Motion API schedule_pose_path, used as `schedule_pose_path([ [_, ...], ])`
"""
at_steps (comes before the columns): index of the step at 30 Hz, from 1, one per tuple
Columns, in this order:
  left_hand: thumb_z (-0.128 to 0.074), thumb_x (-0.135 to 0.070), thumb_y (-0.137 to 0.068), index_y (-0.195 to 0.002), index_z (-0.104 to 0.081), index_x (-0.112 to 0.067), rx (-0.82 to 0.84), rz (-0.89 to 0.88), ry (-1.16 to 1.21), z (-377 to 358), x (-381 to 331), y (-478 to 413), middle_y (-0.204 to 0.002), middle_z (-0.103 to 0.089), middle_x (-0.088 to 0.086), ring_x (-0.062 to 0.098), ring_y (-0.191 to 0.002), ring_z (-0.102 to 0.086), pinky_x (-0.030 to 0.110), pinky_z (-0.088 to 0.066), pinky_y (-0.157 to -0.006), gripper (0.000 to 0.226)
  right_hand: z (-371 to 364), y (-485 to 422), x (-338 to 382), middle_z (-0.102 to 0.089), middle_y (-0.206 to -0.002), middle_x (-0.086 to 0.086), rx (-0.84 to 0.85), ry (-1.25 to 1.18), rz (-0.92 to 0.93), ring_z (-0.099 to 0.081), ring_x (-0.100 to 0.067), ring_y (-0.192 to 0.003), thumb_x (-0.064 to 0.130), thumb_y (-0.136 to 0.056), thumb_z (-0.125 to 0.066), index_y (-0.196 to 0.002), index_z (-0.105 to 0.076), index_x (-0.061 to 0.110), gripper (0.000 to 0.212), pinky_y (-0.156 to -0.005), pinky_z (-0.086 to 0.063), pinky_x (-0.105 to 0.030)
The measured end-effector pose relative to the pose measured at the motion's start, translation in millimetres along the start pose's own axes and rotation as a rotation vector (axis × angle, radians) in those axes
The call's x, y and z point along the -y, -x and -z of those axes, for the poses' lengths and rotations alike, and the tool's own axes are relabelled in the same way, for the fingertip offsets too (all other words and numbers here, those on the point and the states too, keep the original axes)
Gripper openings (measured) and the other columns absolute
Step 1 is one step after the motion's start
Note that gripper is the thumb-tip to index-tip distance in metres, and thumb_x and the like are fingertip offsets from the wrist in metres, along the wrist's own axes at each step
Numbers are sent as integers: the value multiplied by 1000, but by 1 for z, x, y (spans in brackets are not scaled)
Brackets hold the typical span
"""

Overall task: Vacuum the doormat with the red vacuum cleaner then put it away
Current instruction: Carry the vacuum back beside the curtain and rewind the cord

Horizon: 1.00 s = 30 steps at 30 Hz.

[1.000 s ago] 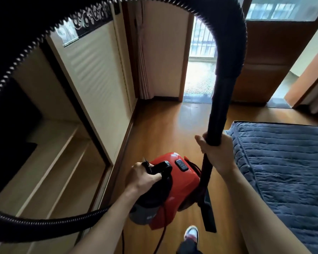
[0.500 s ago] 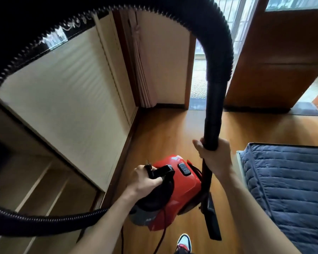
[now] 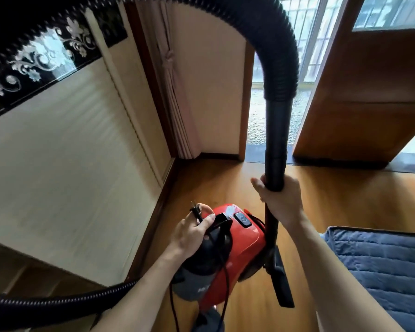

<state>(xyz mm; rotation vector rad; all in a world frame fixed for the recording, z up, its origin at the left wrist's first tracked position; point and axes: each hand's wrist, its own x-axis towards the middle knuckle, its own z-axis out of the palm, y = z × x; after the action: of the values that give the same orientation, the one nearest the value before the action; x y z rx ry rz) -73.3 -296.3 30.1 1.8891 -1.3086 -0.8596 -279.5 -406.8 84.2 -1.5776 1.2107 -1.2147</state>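
Note:
The red vacuum cleaner [image 3: 241,245] hangs off the wooden floor, low in the middle of the head view. My left hand [image 3: 192,232] grips its black carry handle and also holds the black power plug [image 3: 197,212] between the fingers; the cord dangles below. My right hand [image 3: 282,200] is closed round the black wand [image 3: 276,144], which stands nearly upright. The flat floor nozzle [image 3: 283,283] points down beside the body. The ribbed black hose [image 3: 268,27] arcs over the top of the view and back round at lower left. No doormat is in view.
A cream sliding wardrobe door [image 3: 65,168] with a black floral band lines the left. Ahead, a doorway [image 3: 256,109] leads to a balcony, with an open wooden door [image 3: 359,92] on its right. A blue quilted cover [image 3: 383,267] lies at the lower right.
I have walked forward along the wardrobe toward the balcony doorway, carrying the vacuum. The open shelf section has slid out of view on the left. Both grips are unchanged.

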Motion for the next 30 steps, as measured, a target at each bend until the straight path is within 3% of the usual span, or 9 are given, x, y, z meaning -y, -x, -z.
schedule_pose_path([
  [4,-54,-48,-94,-94,-62,-41,3,-39,-101,-10,-13,-64,-75,-66,-11,16,-75,-68,35,-56,-72,10,1,-52,-22,-56,-46,-1,-19,-17,-8,-51,-16,-42,9,-85,-79,-65,-62,-1,28,-54,-47,-33],
  [8,-53,-58,-87,-95,-65,-38,3,-89,-135,-20,-24,-140,-73,-70,-6,16,-75,-69,34,-55,-71,25,-1,-119,-45,-58,-50,-11,-39,7,5,-53,-21,-44,9,-85,-79,-65,-62,-3,28,-54,-50,-42],
  [10,-56,-57,-89,-94,-64,-39,15,-101,-140,-26,-30,-183,-73,-70,-6,15,-75,-69,32,-54,-70,21,-4,-158,-53,-58,-49,-10,-49,20,3,-53,-21,-44,8,-85,-78,-64,-62,-2,28,-53,-50,-43],
  [14,-61,-49,-93,-94,-66,-35,34,-138,-100,-35,-48,-264,-68,-69,-10,3,-61,-66,25,-51,-65,15,-12,-241,-74,-54,-45,-2,-53,26,-49,-50,-23,-44,7,-86,-78,-60,-59,4,32,-53,-50,-48],
  [16,-60,-48,-93,-95,-66,-35,41,-150,-89,-37,-60,-301,-71,-70,-8,2,-58,-66,24,-51,-62,15,-14,-281,-76,-55,-47,-8,-49,49,-37,-50,-24,-45,8,-86,-78,-63,-60,-2,31,-55,-51,-51],
  [19,-61,-46,-93,-94,-68,-32,19,-143,-76,-35,-77,-354,-75,-73,-5,3,-59,-67,26,-52,-65,15,-20,-335,-80,-58,-52,-17,-40,58,-4,-53,-24,-46,8,-86,-78,-68,-61,-4,28,-55,-51,-47],
  [23,-61,-50,-92,-95,-68,-38,-20,-99,-90,-37,-89,-417,-62,-70,-6,7,-66,-68,31,-54,-70,14,-24,-400,-93,-56,-50,-5,-27,58,-12,-51,-22,-47,9,-85,-79,-66,-62,1,27,-54,-49,-43],
  [30,-54,-65,-78,-103,-60,-54,-117,-31,-82,-63,-94,-534,-66,-64,-14,13,-79,-72,35,-56,-77,28,-38,-528,-143,-55,-51,0,32,-1,-47,-50,-19,-49,10,-85,-80,-67,-60,1,28,-59,-46,-36],
])
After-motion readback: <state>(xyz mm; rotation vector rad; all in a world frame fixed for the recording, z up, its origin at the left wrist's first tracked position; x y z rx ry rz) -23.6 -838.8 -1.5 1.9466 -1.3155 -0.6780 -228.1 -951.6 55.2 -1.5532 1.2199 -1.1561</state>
